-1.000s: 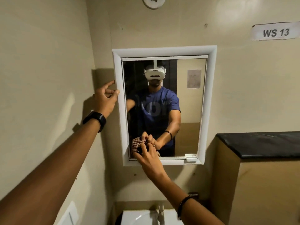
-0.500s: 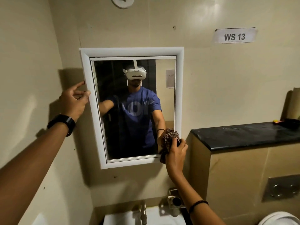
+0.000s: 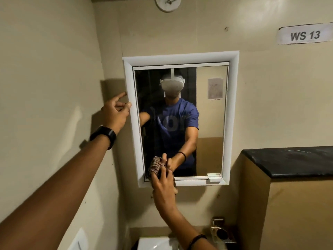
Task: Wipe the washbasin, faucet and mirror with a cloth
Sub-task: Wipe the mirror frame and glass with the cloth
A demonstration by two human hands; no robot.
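Note:
A white-framed mirror (image 3: 232,112) hangs on the beige wall straight ahead. My right hand (image 3: 163,184) presses a checked cloth (image 3: 155,166) against the glass at the mirror's lower left corner. My left hand (image 3: 115,112), with a black watch on the wrist, rests on the frame's left edge, thumb on the frame and index finger raised. It holds nothing. The white washbasin (image 3: 153,243) shows at the bottom edge, partly hidden by my right forearm. The faucet is hidden behind that arm.
A black-topped beige ledge (image 3: 288,159) juts out at the right, level with the mirror's bottom. A metal fitting (image 3: 220,231) sits on the wall below it. A "WS 13" label (image 3: 304,35) and a round white fixture (image 3: 168,3) are high on the wall.
My right hand swept the cloth from the mirror's lower right corner back to the lower left. The left hand stayed on the frame. The camera turned back to the left.

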